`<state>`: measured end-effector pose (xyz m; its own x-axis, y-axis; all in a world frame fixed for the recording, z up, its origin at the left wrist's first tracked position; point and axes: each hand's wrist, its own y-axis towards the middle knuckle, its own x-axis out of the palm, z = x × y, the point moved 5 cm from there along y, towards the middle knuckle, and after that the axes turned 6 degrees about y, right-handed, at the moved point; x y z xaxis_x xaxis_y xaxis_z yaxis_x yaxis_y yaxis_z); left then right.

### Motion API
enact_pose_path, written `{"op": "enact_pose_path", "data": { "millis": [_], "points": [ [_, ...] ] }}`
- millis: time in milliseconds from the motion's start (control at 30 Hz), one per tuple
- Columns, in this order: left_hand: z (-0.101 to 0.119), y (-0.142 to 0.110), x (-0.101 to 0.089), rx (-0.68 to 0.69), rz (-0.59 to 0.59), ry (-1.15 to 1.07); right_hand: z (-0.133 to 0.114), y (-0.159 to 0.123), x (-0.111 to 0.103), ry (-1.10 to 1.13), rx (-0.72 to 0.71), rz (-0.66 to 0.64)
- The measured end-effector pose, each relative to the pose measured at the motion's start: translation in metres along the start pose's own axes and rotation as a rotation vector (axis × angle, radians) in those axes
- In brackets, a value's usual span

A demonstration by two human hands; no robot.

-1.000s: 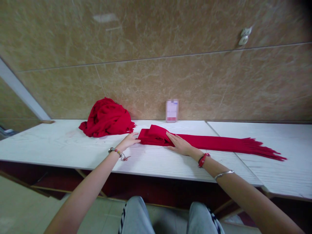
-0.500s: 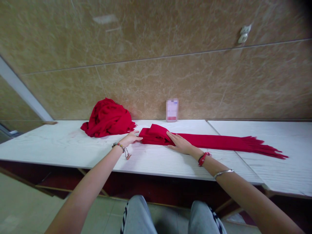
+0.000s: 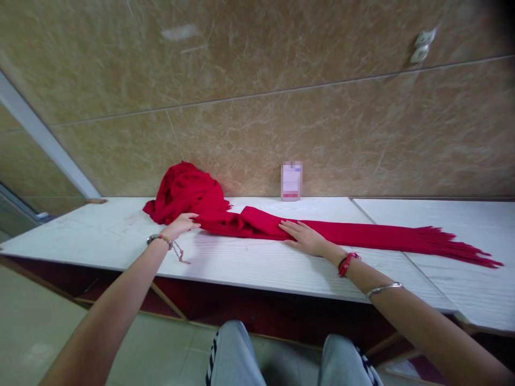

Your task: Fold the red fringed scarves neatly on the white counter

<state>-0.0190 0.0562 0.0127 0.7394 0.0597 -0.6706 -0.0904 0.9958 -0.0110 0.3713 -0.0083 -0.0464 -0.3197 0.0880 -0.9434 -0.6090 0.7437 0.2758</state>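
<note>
A red scarf lies lengthwise along the white counter, its fringed end spread toward the right. My left hand pinches the scarf's left end, which is drawn out and slightly lifted. Flat on the scarf's middle, my right hand presses down with fingers outstretched. Between the hands the cloth is loosely folded, with one raised fold. Behind my left hand, a crumpled heap of red cloth rests against the wall.
A small upright card, blurred out, leans on the tiled wall behind the counter. Dark red open shelves run beneath the counter's front edge. A small white figure is fixed to the wall at upper right.
My left hand has moved left, pulling the scarf's folded end out longer toward the heap. My right hand stays flat on the scarf. The view has shifted slightly.
</note>
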Motion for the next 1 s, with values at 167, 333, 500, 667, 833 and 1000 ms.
{"op": "enact_pose_path", "data": {
  "millis": [167,333,500,667,833,1000],
  "points": [
    [-0.041,-0.011,-0.058,-0.097,0.134,0.078,0.004,0.0,0.005,0.006,-0.017,-0.01],
    [-0.064,-0.023,-0.078,-0.164,0.065,0.158,0.005,0.001,0.009,0.028,-0.06,-0.021],
    [-0.079,-0.026,-0.069,-0.165,0.009,0.179,0.003,0.0,0.01,0.036,-0.076,-0.038],
    [-0.076,-0.023,-0.059,-0.1,0.011,0.157,0.002,0.0,0.01,0.001,-0.056,-0.049],
    [-0.065,-0.026,-0.069,-0.125,0.139,0.069,0.002,0.0,0.011,-0.022,-0.054,-0.053],
    [-0.064,-0.032,-0.071,-0.2,0.095,0.036,0.001,0.0,0.01,-0.008,-0.047,-0.036]
  ]
}}
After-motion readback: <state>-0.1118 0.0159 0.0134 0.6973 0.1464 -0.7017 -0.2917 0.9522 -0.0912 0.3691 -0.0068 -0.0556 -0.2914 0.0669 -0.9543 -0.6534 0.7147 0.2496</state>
